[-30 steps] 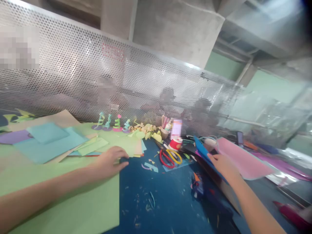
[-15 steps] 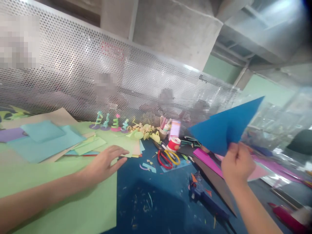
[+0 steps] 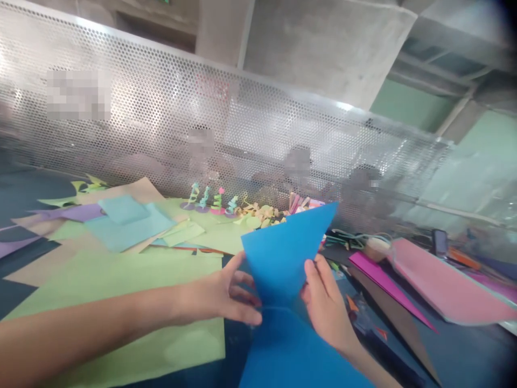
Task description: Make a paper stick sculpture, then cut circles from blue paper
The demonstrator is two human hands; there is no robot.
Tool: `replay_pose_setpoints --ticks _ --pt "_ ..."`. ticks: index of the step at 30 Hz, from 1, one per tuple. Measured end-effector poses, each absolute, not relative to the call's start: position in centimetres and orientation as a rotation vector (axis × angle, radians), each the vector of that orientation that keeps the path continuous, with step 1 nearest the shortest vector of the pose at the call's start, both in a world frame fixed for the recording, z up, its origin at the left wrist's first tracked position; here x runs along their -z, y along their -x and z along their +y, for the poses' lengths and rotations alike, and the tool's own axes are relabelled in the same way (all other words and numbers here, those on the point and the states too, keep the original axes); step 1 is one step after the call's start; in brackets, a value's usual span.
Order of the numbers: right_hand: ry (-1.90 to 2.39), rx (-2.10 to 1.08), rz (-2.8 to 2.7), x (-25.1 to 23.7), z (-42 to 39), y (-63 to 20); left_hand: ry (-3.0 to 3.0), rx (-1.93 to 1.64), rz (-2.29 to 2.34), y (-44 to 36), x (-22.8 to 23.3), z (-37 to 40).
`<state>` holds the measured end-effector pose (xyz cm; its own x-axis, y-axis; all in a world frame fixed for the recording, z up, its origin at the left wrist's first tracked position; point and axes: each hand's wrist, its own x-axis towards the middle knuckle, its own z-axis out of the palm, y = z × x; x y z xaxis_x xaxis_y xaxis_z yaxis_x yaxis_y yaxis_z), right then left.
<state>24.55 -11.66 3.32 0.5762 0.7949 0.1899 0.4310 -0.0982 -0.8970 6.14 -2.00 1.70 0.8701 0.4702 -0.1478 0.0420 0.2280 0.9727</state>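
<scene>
Writing: none readable.
Blue sheet [image 3: 283,258]: one, bent upward mid-table.
Left hand [image 3: 226,293]: pinching its left edge.
Right hand [image 3: 323,304]: gripping its right edge.
Green sheet [image 3: 121,291]: one, left side.

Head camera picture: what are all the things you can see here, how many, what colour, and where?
blue paper sheet: one, bright blue, bent, held up at centre between both hands
big green paper sheet: one, light green, flat on the table at left
teal paper sheets: two, teal, stacked behind the green sheet
purple paper: one, lilac, far left
paper spiral figures: about four, teal, green and pink, standing by the mesh
pink paper sheets: two, pink and magenta, right side
mesh screen: one, silver, behind the table
left hand: grip on the blue sheet's left edge
right hand: grip on its right edge
</scene>
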Motion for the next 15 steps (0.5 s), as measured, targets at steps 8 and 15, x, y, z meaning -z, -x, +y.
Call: replay_pose_setpoints --ticks 8,15 --pt "1.346 -1.099 -0.719 -2.0 -10.2 -24.5 -1.582 -0.493 0.395 -6.6 -1.6 -0.9" --pt "1.48 -1.353 -0.751 -1.4 -10.7 -24.7 -2.077 -0.654 0.699 -5.5 -0.7 0.1"
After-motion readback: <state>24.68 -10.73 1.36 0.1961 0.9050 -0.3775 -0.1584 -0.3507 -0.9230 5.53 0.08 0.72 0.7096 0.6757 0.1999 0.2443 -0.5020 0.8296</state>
